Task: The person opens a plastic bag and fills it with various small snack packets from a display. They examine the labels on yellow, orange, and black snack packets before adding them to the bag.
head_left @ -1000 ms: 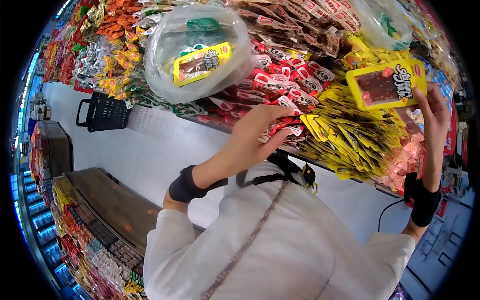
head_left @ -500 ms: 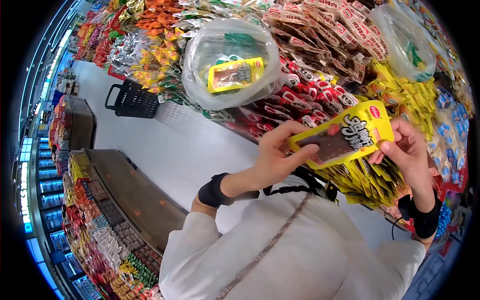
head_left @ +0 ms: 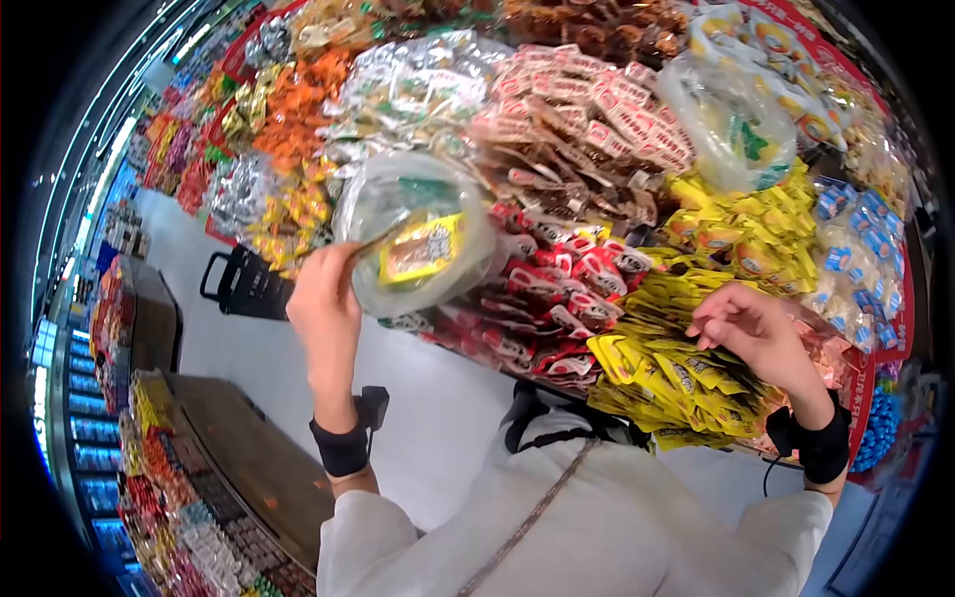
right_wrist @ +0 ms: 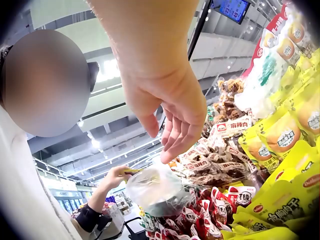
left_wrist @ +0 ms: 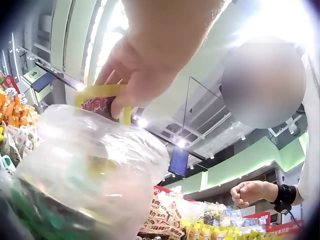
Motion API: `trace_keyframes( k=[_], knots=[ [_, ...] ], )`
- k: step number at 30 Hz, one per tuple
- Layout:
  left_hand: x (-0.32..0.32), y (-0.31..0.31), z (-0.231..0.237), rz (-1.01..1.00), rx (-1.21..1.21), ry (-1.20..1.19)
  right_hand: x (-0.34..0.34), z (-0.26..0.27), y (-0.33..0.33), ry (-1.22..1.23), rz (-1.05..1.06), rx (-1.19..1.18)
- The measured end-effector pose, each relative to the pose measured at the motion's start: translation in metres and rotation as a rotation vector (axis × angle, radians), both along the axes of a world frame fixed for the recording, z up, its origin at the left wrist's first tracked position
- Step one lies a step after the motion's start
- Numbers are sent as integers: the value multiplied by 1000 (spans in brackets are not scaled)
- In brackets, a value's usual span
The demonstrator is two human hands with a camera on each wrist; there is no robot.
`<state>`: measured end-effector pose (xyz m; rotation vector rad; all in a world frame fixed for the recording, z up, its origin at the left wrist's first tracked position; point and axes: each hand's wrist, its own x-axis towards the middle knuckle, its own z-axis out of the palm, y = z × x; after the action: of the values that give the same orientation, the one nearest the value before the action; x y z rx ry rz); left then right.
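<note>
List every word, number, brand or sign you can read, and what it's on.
"麻辣肉": red-and-white packet.
Yellow pack in the left hand; bagged yellow pack: too blurred.
Red packets, loose yellow packets: not clearly readable.
Hanging screen: blurred.
Red display edging: too small.

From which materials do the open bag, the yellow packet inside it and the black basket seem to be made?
Open bag: thin plastic film, see-through with shiny wrinkles.
Yellow packet: probably printed plastic film, given its flat, colourful face; blur hides the finish.
Black basket: likely hard, matt plastic, as its stiff shape and even black surface suggest.
</note>
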<state>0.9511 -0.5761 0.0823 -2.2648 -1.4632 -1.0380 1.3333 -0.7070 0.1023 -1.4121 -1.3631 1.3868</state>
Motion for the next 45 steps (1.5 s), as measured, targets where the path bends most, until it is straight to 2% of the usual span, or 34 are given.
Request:
trace_keyframes(
  k=[4, 7, 8, 11, 12, 15, 16, 19, 20, 23, 26, 29, 30, 33, 40, 45],
  knots=[
    [17, 14, 3, -93, -166, 229, 0, -3, -3, -138, 91, 17],
    [25, 30, 2, -86, -265, 261, 1, -8, -7, -186, 135, 11],
    [25, 38, 0, -154, -238, 247, 0, -8, -8, -214, 150, 19],
    [20, 64, -7, -267, -768, -159, 5, -14, -12, -261, 190, 59],
    [19, 70, -8, -298, -873, -232, 5, -14, -13, -268, 196, 49],
    [6, 92, -31, -302, -905, -163, 7, -15, -15, -273, 202, 32],
    [4, 93, -33, -299, -749, 17, 8, -17, -16, -270, 199, 33],
    [-7, 97, -44, -228, -573, 163, 10, -18, -19, -261, 192, 39],
    [-5, 93, -39, -219, -647, 97, 10, -18, -19, -259, 187, 42],
    [-1, 87, -32, -254, -618, 49, 10, -18, -17, -261, 198, 42],
    [11, 65, -6, -167, -646, -156, 8, -19, -15, -241, 196, 22],
    [10, 41, 0, -273, -564, -321, 4, -18, -11, -277, 229, 26],
    [12, 30, 1, -297, -512, -282, 2, -14, -11, -257, 233, 26],
    [33, -1, 13, -258, -252, 25, -1, -12, -7, -297, 261, 16],
    [31, -1, -28, -504, -122, -19, -10, -12, 5, -295, 293, 2],
    [38, -10, -31, -442, -139, -93, -20, -16, 14, -313, 310, 24]
  ],
)
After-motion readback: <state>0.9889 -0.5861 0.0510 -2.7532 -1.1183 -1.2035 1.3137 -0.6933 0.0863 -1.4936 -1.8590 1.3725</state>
